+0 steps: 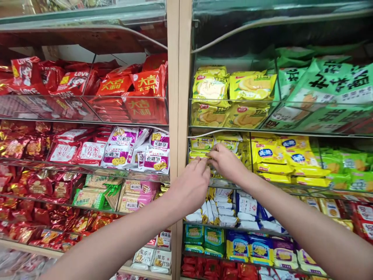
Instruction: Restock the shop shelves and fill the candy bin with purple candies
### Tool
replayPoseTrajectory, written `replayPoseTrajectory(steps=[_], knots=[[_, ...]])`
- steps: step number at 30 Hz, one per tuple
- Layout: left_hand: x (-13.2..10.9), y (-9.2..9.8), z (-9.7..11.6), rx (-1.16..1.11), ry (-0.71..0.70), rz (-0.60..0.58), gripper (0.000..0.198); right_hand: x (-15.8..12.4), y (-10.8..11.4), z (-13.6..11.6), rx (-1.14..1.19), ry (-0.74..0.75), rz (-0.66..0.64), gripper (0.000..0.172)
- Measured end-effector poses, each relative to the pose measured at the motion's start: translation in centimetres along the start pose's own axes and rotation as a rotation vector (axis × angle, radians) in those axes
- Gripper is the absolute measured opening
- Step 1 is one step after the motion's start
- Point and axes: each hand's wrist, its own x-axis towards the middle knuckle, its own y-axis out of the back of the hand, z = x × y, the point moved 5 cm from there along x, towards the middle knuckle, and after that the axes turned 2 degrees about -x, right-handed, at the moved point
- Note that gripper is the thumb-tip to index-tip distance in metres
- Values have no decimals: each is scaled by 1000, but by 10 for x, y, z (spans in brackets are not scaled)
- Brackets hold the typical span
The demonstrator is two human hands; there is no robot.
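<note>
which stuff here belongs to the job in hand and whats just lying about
In the job:
- left hand
- right hand
- small yellow packs right at both hands

Just lying about:
- green bags, upper right
- red packs, upper left
- purple-and-white packs

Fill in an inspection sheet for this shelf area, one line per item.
Surface: stacked shelves with clear fronts, either side of a wooden post.
Job's things: yellow packets at the fingertips, in a compartment right of the post.
Clutter: white-and-blue packets at mixed angles, one shelf lower.
Hands: left hand and right hand close together, fingers bent; whether either grips a packet is hidden.
Cables: white cord-like strip sagging across the upper right shelf; cannot tell whether it is a cable.
Surroundings: red packets upper left, green packets upper right; other people, nothing seen.
</note>
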Motion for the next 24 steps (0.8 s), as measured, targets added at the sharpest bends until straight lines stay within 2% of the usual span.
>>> replayPoseTrajectory(steps=[2,4,6,9,12,14,16,20,24], knots=[[9,-7,-1,69,38,-110,44,-2,-4,0,-57,2,-65,20],[16,-10,-1,88,62,-159,50,-6,1,0,-84,24,-93,21],[20,-10,-1,93,86,-185,54,-7,15,3,-161,11,-38,24],[23,-10,0,93,115,-229,55,-3,37,14,-431,-124,65,29],[23,-10,1,81,124,-258,55,10,41,24,-602,-190,-18,28],[23,-10,2,73,125,-273,57,18,39,29,-612,-175,-84,25],[23,-10,2,68,129,-278,59,23,38,31,-615,-157,-95,22],[20,-9,1,54,120,-254,59,12,42,24,-663,-151,-39,27],[15,-12,0,22,74,-196,57,-17,45,6,-757,-59,151,29]])
